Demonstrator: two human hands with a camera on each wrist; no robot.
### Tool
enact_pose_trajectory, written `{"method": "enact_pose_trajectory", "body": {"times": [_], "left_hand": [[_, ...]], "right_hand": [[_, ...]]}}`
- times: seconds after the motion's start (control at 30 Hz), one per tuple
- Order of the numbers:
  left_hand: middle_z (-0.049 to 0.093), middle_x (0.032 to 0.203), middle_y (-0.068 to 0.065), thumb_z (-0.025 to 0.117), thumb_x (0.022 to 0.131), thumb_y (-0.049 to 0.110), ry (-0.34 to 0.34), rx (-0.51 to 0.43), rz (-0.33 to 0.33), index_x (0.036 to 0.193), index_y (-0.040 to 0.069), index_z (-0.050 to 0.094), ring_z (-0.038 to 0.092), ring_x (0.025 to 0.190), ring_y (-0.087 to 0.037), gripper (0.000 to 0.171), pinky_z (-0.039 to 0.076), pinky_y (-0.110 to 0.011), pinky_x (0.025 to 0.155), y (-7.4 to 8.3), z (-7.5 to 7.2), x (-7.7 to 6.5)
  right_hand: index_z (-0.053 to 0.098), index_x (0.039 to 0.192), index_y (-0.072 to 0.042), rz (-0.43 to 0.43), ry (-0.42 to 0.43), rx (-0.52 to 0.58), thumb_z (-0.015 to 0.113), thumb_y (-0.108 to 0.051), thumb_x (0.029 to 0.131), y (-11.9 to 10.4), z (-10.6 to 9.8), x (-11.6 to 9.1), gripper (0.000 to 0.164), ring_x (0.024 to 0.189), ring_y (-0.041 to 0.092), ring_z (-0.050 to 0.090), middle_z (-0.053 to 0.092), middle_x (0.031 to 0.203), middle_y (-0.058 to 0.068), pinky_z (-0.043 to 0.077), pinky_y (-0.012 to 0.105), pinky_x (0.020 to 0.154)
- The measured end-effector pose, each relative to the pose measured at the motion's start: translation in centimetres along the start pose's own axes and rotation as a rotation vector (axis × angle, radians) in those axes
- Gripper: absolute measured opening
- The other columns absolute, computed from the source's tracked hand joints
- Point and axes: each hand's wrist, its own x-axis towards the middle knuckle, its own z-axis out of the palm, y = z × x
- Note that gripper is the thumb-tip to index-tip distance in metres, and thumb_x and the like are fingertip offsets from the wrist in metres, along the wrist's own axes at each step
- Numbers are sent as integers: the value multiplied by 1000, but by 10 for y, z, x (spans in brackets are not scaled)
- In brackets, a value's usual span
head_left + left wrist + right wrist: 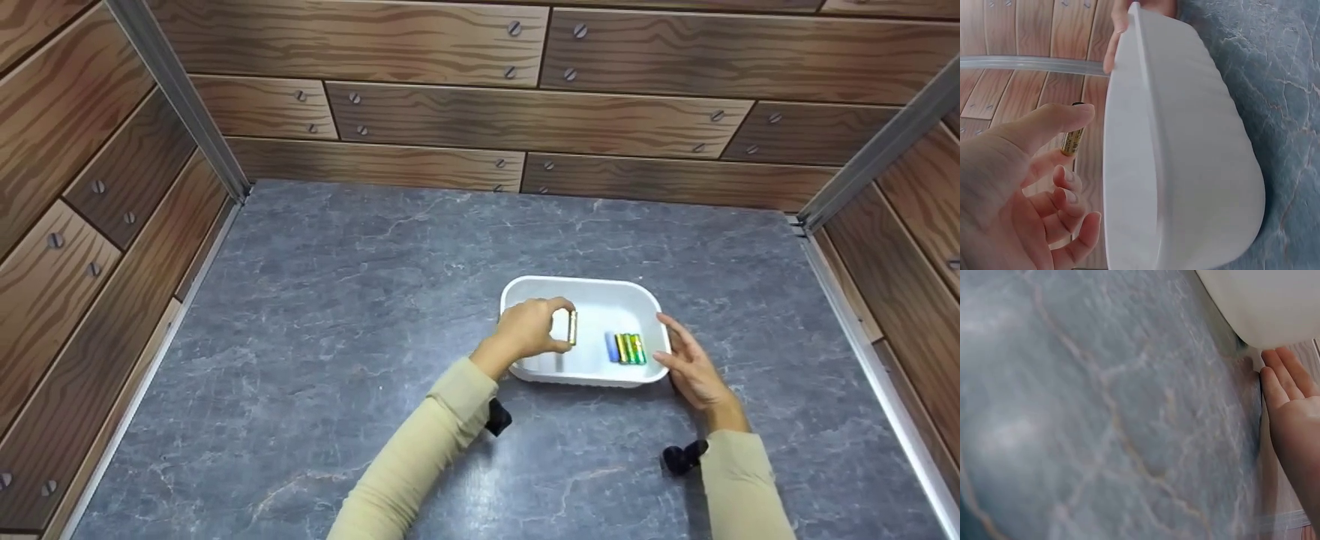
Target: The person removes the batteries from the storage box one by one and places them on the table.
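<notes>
A white plastic tub (581, 283) stands on the grey marbled surface. Over its left half my left hand (529, 326) pinches a small cylindrical battery (573, 328) between thumb and index finger, the remaining fingers loosely bent. In the left wrist view the gold-and-dark battery (1072, 138) is held by its ends, beside the tub wall. Several green-and-gold batteries (631, 349) lie side by side in the tub's right half, with a blue strip along their left. My right hand (697, 371) holds the tub's right end, thumb and index finger over the rim, other fingers against the outside.
Wood-patterned panels (450, 112) enclose the back and both sides, joined by grey metal corner strips (180, 90). The marbled surface (337, 300) extends around the tub. Black devices (681, 459) sit at both wrists.
</notes>
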Motion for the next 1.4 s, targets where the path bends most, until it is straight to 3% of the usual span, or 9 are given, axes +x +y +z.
{"method": "enact_pose_trajectory", "body": {"times": [0.23, 0.57, 1.1, 1.4], "left_hand": [[69, 90, -5, 79, 77, 33, 9, -58, -6, 128, 24, 59, 49, 69, -9, 56, 37, -23, 58, -18, -11, -11], [48, 71, 5, 79, 78, 29, 32, -135, -33, 127, 20, 60, 40, 60, -8, 54, 30, -21, 53, -42, -21, -25], [48, 71, 5, 80, 76, 25, 58, -217, -58, 126, 16, 60, 41, 62, -9, 55, 31, -20, 55, -75, -27, -40], [46, 71, 5, 80, 76, 24, 54, -232, -91, 128, 16, 60, 41, 63, -10, 57, 31, -22, 57, -91, -29, -51]], "right_hand": [[40, 145, -13, -12, -5, 1, 52, 10, 90, 1, 3, -3, 60, 121, -2, 55, 57, 133, -15, 46, 15, 97], [38, 146, -10, -20, -10, 18, 53, 12, 89, 3, 7, -3, 63, 122, -2, 55, 56, 135, -16, 48, 17, 97], [42, 143, -13, -29, -29, 37, 53, 14, 88, 5, 15, 3, 63, 123, -1, 55, 56, 135, -16, 47, 16, 98], [38, 146, -8, -55, -62, 37, 54, 14, 87, 7, 19, 6, 65, 125, -1, 54, 55, 137, -15, 46, 16, 99]]}}
